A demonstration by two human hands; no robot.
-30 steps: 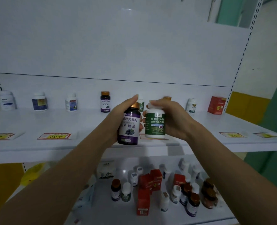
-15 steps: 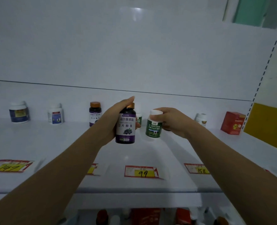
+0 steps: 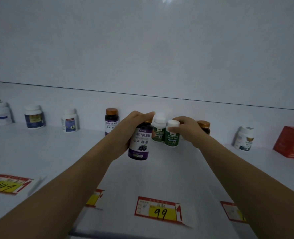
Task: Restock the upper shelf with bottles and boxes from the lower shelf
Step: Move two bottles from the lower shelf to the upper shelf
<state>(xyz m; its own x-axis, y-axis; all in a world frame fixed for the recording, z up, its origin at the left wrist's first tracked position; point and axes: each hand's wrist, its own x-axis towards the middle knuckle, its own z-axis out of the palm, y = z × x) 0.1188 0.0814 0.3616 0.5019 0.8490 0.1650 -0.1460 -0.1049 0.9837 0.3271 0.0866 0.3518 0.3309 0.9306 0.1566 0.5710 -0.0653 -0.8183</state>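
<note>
My left hand grips a dark purple bottle with a gold cap, held just above the white upper shelf. A matching purple bottle stands behind it by the back wall. My right hand holds a green-labelled white bottle by its cap, low on the shelf right beside an identical green bottle. Whether the held green bottle rests on the shelf I cannot tell. The lower shelf is out of view.
Along the back wall stand three white bottles at left, a brown-capped bottle behind my right hand, a white bottle and a red box at right. Price tags lie along the front edge.
Both hands have reached farther back over the upper shelf. The green bottle has moved down beside its twin at the back, and the purple bottle has come closer to its match.
</note>
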